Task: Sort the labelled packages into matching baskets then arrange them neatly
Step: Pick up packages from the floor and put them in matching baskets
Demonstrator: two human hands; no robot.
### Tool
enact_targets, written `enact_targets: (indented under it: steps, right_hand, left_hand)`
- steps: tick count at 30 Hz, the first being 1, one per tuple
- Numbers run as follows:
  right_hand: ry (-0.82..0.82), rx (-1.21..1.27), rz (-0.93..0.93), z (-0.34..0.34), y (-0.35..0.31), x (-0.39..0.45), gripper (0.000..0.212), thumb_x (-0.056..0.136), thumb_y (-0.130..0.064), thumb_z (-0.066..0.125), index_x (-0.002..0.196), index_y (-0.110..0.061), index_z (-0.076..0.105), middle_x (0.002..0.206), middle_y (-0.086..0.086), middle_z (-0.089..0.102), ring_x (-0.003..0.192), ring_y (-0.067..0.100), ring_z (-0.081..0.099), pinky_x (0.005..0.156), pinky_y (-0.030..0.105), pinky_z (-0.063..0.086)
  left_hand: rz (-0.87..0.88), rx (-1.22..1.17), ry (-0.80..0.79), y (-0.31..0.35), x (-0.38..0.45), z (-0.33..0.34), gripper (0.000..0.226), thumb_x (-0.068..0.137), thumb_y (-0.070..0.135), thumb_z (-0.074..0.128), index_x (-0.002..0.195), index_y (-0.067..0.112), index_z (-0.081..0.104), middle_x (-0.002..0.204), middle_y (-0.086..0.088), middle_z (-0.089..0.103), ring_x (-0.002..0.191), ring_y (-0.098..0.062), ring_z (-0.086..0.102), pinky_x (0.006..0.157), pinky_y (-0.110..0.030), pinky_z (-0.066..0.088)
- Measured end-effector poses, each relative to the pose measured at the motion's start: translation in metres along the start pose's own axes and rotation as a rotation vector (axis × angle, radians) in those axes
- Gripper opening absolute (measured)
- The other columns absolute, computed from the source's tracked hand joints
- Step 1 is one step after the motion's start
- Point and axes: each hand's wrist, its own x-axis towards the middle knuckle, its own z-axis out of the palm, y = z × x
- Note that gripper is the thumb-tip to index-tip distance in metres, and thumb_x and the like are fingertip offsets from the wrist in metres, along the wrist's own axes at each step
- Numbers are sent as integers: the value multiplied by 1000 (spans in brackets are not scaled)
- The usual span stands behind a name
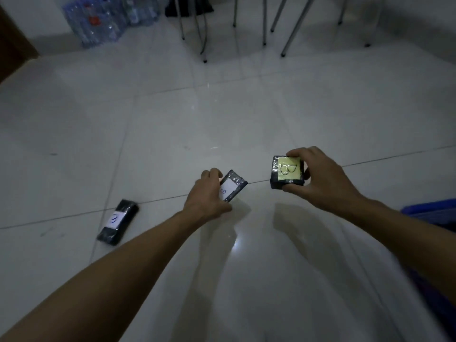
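My right hand (323,178) grips a black cube-like package (287,172) with a yellow label marked B, held above the floor. A flat black package with a white label (233,185) is tilted up off the tiles in the grip of my left hand (207,196); its letter is partly covered by my fingers. A third long black package (118,222) with a white label lies on the floor to the left, apart from both hands.
The blue rim of a basket (430,208) shows at the right edge. Metal chair legs (264,25) stand at the back. A pack of plastic bottles (108,18) sits at the back left. White floor tiles (197,114) lie beyond the hands.
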Motion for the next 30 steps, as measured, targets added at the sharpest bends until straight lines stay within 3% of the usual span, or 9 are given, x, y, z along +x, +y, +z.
enact_targets:
  steps: [5,15,19,22,30]
  right_hand:
    - [91,-110,128,-97,49,-47,64,73,-37,83,127,-28,51,113,-8,51,83,10,57,66,19,40]
    - [409,-123,507,-206,136,-192,60,72,-25,85,124,-22,55,112,-4,51,97,14,54,80,30,46]
    - [463,-97,692,-208,168,-240,64,74,-25,85,130,-22,52,123,-1,49,101,14,50,88,35,48]
    - [450,-90,785,-204,187,-264,65,74,-26,84,130,-22,51,127,2,48,100,13,46,83,30,42]
    - [548,-84,974,-202,220,-286,65,78,-25,80,133,-19,46,128,3,46,107,16,48,84,25,35]
  left_hand:
    - [303,-18,-23,119,11,20,66,65,24,75,124,16,47,118,-3,45,104,-23,49,82,-34,45]
    - [720,-51,-175,313,-15,91,65,67,29,77,125,17,50,115,-1,47,102,-18,50,78,-26,42]
    - [800,-3,-219,358,-28,117,70,70,31,76,131,14,47,121,-5,47,106,-21,50,83,-29,43]
    - [812,7,-244,379,-32,136,68,71,33,77,129,15,47,121,-7,48,107,-24,52,87,-34,46]
    - [807,5,-234,427,-37,182,61,74,28,76,126,16,47,117,-7,47,102,-23,52,79,-27,41]
